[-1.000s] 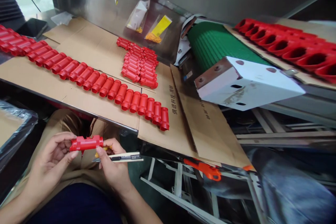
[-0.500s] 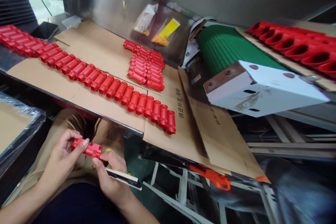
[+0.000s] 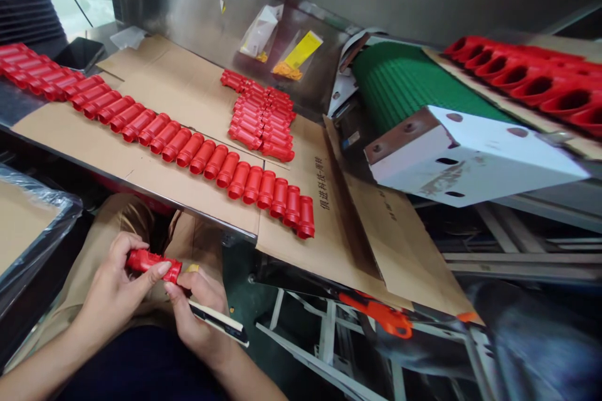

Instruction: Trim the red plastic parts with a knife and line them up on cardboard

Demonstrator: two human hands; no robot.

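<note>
Over my lap, my left hand (image 3: 120, 285) grips a red ribbed tube (image 3: 153, 264) between thumb and fingers. My right hand (image 3: 197, 307) is closed on a slim cream and black knife-like tool (image 3: 221, 321), whose rear end sticks out toward the lower right. Its working end is hidden at the tube's right end, where my right fingertips touch or nearly touch the tube. A long slanting row of red tubes (image 3: 202, 158) lies on the cardboard (image 3: 160, 178) beyond my hands, and a second cluster of red tubes (image 3: 261, 119) lies behind it.
A green conveyor belt (image 3: 399, 88) with a white metal bracket (image 3: 470, 156) stands at the right, more red parts (image 3: 527, 81) beside it. An orange-handled tool (image 3: 380, 314) hangs under the table edge. A phone (image 3: 79, 54) lies back left; a plastic-lined box (image 3: 28, 219) is at the left.
The red tube has turned in my left hand, and my left thumb has shifted right along it. The right hand's tool has tilted slightly downward. A small yellowish bit now shows below, beside my right hand.
</note>
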